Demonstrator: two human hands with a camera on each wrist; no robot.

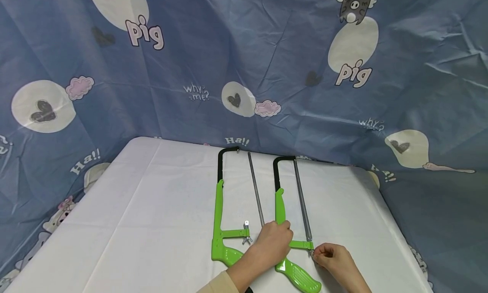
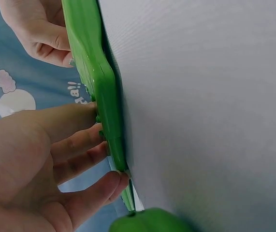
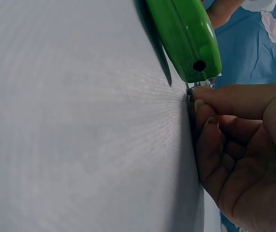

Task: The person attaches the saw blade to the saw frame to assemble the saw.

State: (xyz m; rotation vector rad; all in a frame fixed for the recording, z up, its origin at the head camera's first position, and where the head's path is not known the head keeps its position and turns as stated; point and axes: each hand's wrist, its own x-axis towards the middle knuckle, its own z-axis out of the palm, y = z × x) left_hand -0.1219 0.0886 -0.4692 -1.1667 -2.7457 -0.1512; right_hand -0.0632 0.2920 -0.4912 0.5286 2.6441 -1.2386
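Two hacksaws with green handles and black front frames lie side by side on the white table. My left hand (image 1: 272, 242) holds the green frame of the right hacksaw (image 1: 280, 206), its fingers and thumb around the frame in the left wrist view. A grey blade (image 1: 302, 195) runs along that saw's open side. At the blade's near end, my right hand (image 1: 335, 261) pinches a small metal wing nut (image 1: 311, 253) between thumb and forefinger. The right wrist view shows those fingertips just beyond the end of the green handle (image 3: 191, 38), partly hiding the nut.
The left hacksaw (image 1: 218, 212) has no blade fitted, and a metal wing nut (image 1: 247, 241) sits on its green crossbar. A loose blade (image 1: 255, 187) lies between the saws, its near end behind my left hand. Blue printed cloth (image 1: 183, 115) hangs behind the white table (image 1: 152, 216).
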